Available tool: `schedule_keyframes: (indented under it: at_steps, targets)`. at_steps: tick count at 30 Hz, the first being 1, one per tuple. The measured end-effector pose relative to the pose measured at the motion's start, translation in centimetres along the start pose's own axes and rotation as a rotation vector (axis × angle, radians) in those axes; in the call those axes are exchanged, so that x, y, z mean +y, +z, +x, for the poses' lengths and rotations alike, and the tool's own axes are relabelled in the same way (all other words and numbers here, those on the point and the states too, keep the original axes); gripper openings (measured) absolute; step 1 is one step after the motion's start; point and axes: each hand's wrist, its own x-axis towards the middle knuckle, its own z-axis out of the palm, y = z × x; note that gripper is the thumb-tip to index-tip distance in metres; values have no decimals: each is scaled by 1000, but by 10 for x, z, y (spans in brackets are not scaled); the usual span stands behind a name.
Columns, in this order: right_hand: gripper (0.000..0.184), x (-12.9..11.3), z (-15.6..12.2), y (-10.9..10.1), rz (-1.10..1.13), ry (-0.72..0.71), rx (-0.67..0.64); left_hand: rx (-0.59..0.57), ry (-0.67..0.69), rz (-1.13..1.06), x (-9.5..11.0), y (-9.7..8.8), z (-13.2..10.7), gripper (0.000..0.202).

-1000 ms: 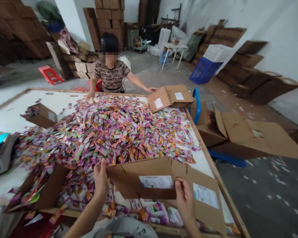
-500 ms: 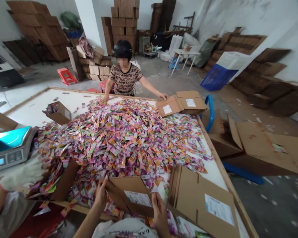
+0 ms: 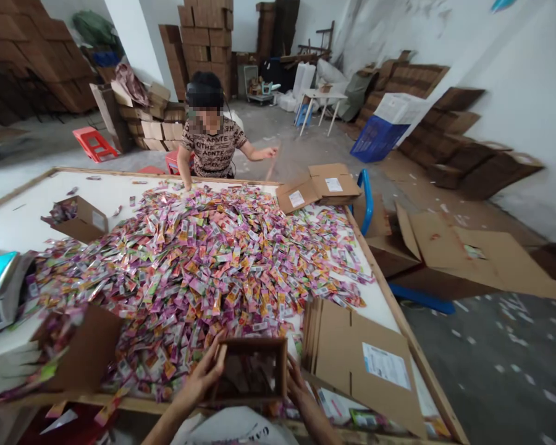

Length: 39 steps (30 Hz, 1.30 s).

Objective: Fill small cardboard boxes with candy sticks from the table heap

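Between my hands, at the near edge of the table, is a small brown cardboard box [image 3: 280, 364], squared out with its opening facing me. My left hand [image 3: 206, 371] grips its left side, fingers on the upper left edge. My right hand [image 3: 300, 386] is pressed along the right side; some of its fingers are hidden behind the wall. A big heap of small pink, purple and orange packets [image 3: 222, 259] spreads just beyond the box. Flattened cardboard boxes [image 3: 338, 352] with a white label lie stacked close to my right hand.
At left, a gloved hand [image 3: 9, 371] of another person is beside a packet-filled box [image 3: 86, 349], near a scale [image 3: 0, 296]. Another person [image 3: 208, 136] sits across the table, near more flat boxes [image 3: 336, 182]. A wooden rim [image 3: 398, 315] edges the table; a large open carton [image 3: 454, 253] stands right.
The folded box in my hands has been opened out into a rectangular shape. The person opposite has lifted a hand off the flat boxes. My view has shifted right.
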Motion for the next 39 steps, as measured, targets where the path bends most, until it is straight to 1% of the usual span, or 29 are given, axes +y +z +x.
schedule_keyframes:
  at_steps: [2, 4, 5, 7, 9, 12, 15, 17, 18, 20, 22, 23, 24, 25, 26, 28, 29, 30, 31, 32, 33, 34, 35, 36, 37, 38, 39]
  targets:
    - [102, 1, 9, -15, 36, 93, -130, -124, 64, 213, -15, -6, -5, 71]
    - [119, -2, 18, -27, 8, 110, -270, -171, 127, 392, -30, -10, -7, 81]
    - [122, -4, 22, -31, -12, 104, -340, -183, 148, 453, -36, -12, -7, 82]
    - [124, -5, 27, -33, -4, 109, -458, -195, 176, 531, -44, -16, -5, 79]
    - [124, -3, 29, -27, 24, 117, -519, -178, 180, 563, -49, -20, -4, 73]
    - [116, -5, 30, -11, 8, 72, -484, -118, 170, 566, -49, -26, -7, 69]
    - [96, -20, 33, 2, -21, -23, -415, -79, 137, 566, -47, -26, -12, 71]
    - [82, -32, 36, 6, -42, -106, -379, -64, 126, 566, -46, -20, -11, 72]
    - [77, -37, 36, 8, -61, -138, -359, -56, 140, 565, -47, -15, -8, 72]
    - [72, -42, 35, 9, -94, -171, -288, -10, 214, 559, -49, -5, -3, 69]
    - [69, -40, 30, 11, -88, -176, -208, 63, 315, 553, -52, 0, 1, 60]
    - [67, -36, 25, 12, -70, -184, -168, 91, 355, 555, -53, -1, 1, 53]
    - [64, -32, 20, 12, -55, -202, -126, 84, 382, 572, -54, -5, -1, 45]
    - [56, -28, 14, 11, -57, -233, -87, 34, 400, 600, -53, -12, -3, 39]
    - [44, -24, 9, 9, -79, -275, -54, -50, 407, 638, -51, -20, -8, 35]
    - [19, -18, 1, 4, -166, -354, -19, -251, 388, 707, -42, -39, -17, 36]
    - [18, -17, -1, 2, -216, -371, -27, -337, 382, 723, -35, -46, -21, 40]
    - [22, -18, -2, -1, -256, -372, -46, -393, 385, 731, -28, -52, -24, 47]
    - [24, -20, -2, -4, -280, -359, -69, -418, 394, 733, -19, -54, -25, 56]
    - [26, -22, 0, -6, -287, -337, -87, -424, 402, 736, -11, -53, -24, 65]
    - [31, -26, 1, -7, -282, -311, -106, -412, 401, 736, -5, -49, -21, 69]
    - [38, -29, 4, -7, -267, -286, -119, -380, 383, 731, 0, -43, -16, 66]
    - [44, -32, 6, -7, -247, -261, -124, -326, 348, 716, 2, -36, -11, 57]
    - [48, -34, 9, -6, -229, -231, -125, -253, 310, 686, 1, -28, -6, 46]
    - [49, -35, 11, -4, -216, -198, -111, -179, 279, 640, -2, -20, -1, 40]
    - [49, -34, 15, -1, -209, -159, -78, -112, 255, 577, -7, -12, 3, 40]
    - [54, -33, 19, 3, -211, -118, -38, -61, 234, 495, -14, -6, 5, 42]
